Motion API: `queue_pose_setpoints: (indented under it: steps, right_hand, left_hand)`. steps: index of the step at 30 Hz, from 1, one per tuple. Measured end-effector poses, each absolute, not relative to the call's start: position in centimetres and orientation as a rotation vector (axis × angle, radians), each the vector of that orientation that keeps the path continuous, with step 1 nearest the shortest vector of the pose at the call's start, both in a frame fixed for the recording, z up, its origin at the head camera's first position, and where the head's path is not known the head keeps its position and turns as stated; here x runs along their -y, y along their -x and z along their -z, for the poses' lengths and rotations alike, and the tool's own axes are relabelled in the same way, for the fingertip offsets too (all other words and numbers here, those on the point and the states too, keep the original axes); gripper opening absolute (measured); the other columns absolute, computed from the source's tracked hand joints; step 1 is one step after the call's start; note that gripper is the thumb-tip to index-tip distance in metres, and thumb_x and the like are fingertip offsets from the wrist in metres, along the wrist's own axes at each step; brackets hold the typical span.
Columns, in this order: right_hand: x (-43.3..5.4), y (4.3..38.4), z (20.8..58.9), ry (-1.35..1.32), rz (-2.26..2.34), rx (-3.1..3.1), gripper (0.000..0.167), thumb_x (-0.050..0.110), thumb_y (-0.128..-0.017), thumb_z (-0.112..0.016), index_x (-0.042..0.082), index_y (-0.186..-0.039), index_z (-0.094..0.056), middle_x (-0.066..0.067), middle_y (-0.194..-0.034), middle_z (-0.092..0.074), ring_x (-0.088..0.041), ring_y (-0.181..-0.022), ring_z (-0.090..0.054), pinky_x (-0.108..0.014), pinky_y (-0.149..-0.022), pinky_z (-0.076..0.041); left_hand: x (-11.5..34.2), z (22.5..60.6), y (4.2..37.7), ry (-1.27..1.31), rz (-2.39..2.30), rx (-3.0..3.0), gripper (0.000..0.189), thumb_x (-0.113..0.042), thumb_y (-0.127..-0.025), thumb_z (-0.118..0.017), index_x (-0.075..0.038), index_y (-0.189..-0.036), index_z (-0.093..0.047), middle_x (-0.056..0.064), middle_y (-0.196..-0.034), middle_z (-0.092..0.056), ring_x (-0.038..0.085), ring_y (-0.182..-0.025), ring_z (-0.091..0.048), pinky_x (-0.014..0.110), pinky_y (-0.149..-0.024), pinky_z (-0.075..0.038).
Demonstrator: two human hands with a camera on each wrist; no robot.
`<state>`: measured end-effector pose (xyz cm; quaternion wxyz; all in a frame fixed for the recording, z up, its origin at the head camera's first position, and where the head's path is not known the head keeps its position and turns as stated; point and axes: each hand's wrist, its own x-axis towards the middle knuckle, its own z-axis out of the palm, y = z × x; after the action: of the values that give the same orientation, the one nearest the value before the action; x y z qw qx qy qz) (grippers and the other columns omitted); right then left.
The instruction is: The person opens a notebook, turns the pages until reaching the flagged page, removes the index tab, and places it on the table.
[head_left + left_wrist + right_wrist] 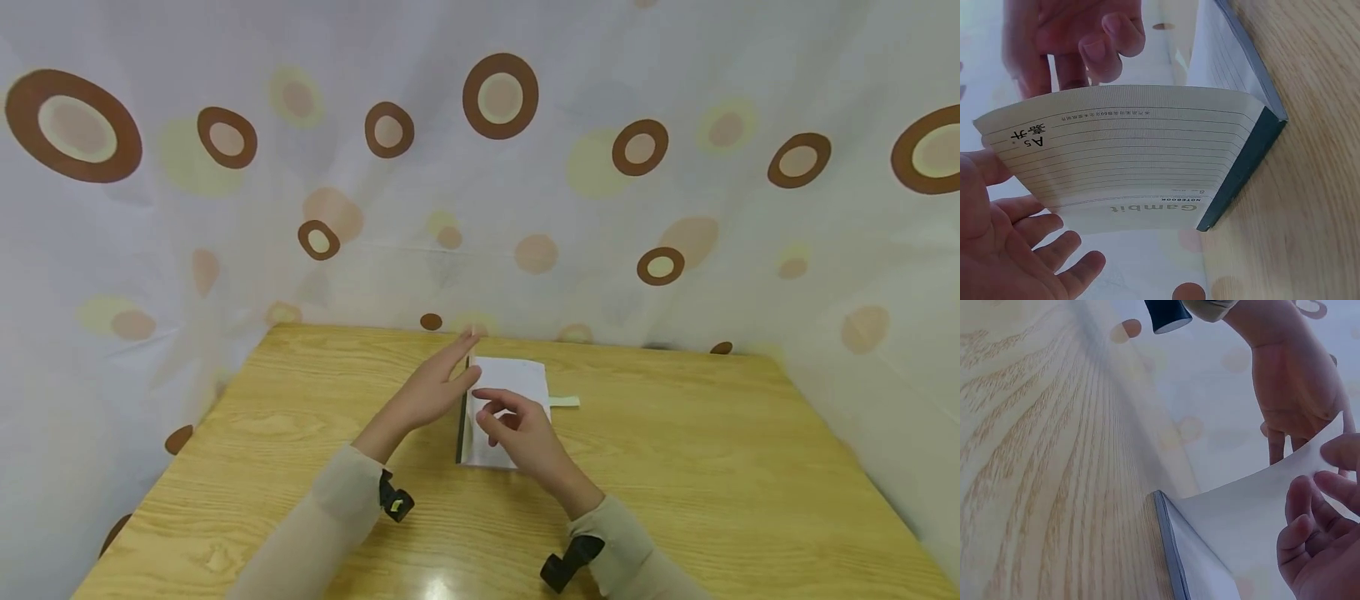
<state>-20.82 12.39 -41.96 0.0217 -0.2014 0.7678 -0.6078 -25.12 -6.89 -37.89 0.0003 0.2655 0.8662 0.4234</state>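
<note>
A lined A5 notebook lies on the table with its front cover raised almost upright, the dark spine strip at its hinge. My left hand is at the outer side of the cover, fingers mostly straight, thumb at the cover's free edge. On the inner side, over the white page, my right hand has its index finger stretched toward the cover and the others loosely curled. Whether the right fingertips touch the cover I cannot tell. The right wrist view shows the cover's blank inner face.
A pale green strip sticks out from the notebook's right side. The wood-grain table reaches back to a white curtain with brown rings, which also hangs at both sides. Each wrist carries a black camera mount.
</note>
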Motion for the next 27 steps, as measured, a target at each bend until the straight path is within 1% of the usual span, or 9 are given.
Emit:
queue_pose_setpoints:
  steps: [2, 5, 8, 10, 14, 17, 20, 24, 27]
  right_hand:
    - [-12.4, 20.7, 41.8, 0.643, 1.837, -2.407, 0.035, 0.012, -0.099, -0.062, 0.006, -0.133, -0.062, -0.010, -0.097, -0.061, -0.031, -0.068, -0.060, -0.026, -0.062, -0.050]
    - [-12.4, 20.1, 40.8, 0.679, 1.798, -2.425, 0.035, 0.006, -0.098, -0.061, 0.000, -0.132, -0.060, -0.012, -0.095, -0.061, -0.023, -0.066, -0.058, -0.025, -0.060, -0.050]
    - [-12.4, 19.3, 39.6, 0.695, 1.776, -2.443, 0.034, 0.003, -0.097, -0.061, -0.004, -0.131, -0.060, -0.014, -0.093, -0.061, -0.015, -0.064, -0.056, -0.024, -0.059, -0.048]
    - [-12.5, 18.9, 38.8, 0.696, 1.765, -2.455, 0.034, 0.002, -0.097, -0.060, -0.006, -0.130, -0.060, -0.015, -0.092, -0.061, -0.012, -0.063, -0.055, -0.024, -0.059, -0.049]
    - [-12.8, 18.8, 38.6, 0.669, 1.756, -2.468, 0.034, 0.002, -0.097, -0.060, -0.007, -0.130, -0.059, -0.016, -0.093, -0.061, -0.015, -0.064, -0.056, -0.024, -0.060, -0.049]
    - [-13.1, 18.9, 38.7, 0.652, 1.746, -2.479, 0.034, 0.003, -0.097, -0.060, -0.006, -0.130, -0.059, -0.016, -0.095, -0.061, -0.025, -0.067, -0.060, -0.025, -0.062, -0.050]
    - [-13.3, 19.1, 38.9, 0.625, 1.735, -2.493, 0.034, 0.004, -0.098, -0.061, -0.005, -0.131, -0.060, -0.014, -0.096, -0.061, -0.034, -0.070, -0.061, -0.026, -0.063, -0.051]
    - [-13.7, 19.3, 39.0, 0.564, 1.716, -2.519, 0.034, 0.004, -0.098, -0.061, -0.005, -0.131, -0.060, -0.014, -0.096, -0.061, -0.026, -0.069, -0.060, -0.025, -0.063, -0.050]
    - [-14.2, 20.3, 40.3, 0.507, 1.727, -2.537, 0.035, 0.006, -0.098, -0.062, -0.002, -0.131, -0.061, -0.013, -0.097, -0.061, -0.018, -0.069, -0.058, -0.025, -0.063, -0.050]
  left_hand:
    - [7.2, 38.0, 24.9, -0.808, -1.332, -2.720, 0.057, -0.037, -0.106, -0.045, -0.020, -0.157, -0.028, 0.002, -0.163, -0.017, 0.023, -0.148, -0.019, 0.051, -0.116, -0.022]
    - [7.8, 38.2, 24.5, -0.767, -1.342, -2.715, 0.059, -0.040, -0.106, -0.044, -0.018, -0.158, -0.027, 0.005, -0.163, -0.018, 0.025, -0.147, -0.020, 0.051, -0.116, -0.023]
    - [8.6, 38.3, 24.2, -0.734, -1.367, -2.713, 0.058, -0.039, -0.106, -0.044, -0.019, -0.158, -0.028, 0.004, -0.163, -0.020, 0.024, -0.147, -0.021, 0.050, -0.116, -0.023]
    - [9.0, 38.4, 24.1, -0.726, -1.386, -2.707, 0.056, -0.036, -0.106, -0.045, -0.018, -0.157, -0.028, 0.003, -0.163, -0.020, 0.024, -0.147, -0.021, 0.051, -0.116, -0.023]
    - [9.9, 38.6, 23.8, -0.697, -1.429, -2.691, 0.054, -0.031, -0.106, -0.046, -0.017, -0.157, -0.031, -0.002, -0.162, -0.020, 0.023, -0.147, -0.021, 0.050, -0.116, -0.023]
    - [10.5, 38.8, 23.6, -0.700, -1.459, -2.679, 0.054, -0.029, -0.107, -0.046, -0.015, -0.156, -0.031, -0.001, -0.162, -0.019, 0.024, -0.147, -0.021, 0.051, -0.116, -0.023]
    - [11.1, 38.9, 23.3, -0.718, -1.489, -2.671, 0.054, -0.027, -0.107, -0.046, -0.012, -0.156, -0.032, 0.004, -0.162, -0.020, 0.027, -0.147, -0.020, 0.054, -0.115, -0.023]
    - [11.9, 39.2, 23.0, -0.711, -1.516, -2.662, 0.051, -0.025, -0.107, -0.045, -0.011, -0.155, -0.033, 0.006, -0.162, -0.021, 0.028, -0.148, -0.020, 0.056, -0.113, -0.025]
    - [12.5, 39.4, 22.8, -0.704, -1.528, -2.659, 0.049, -0.024, -0.108, -0.043, -0.011, -0.154, -0.036, 0.006, -0.162, -0.021, 0.029, -0.147, -0.021, 0.057, -0.112, -0.028]
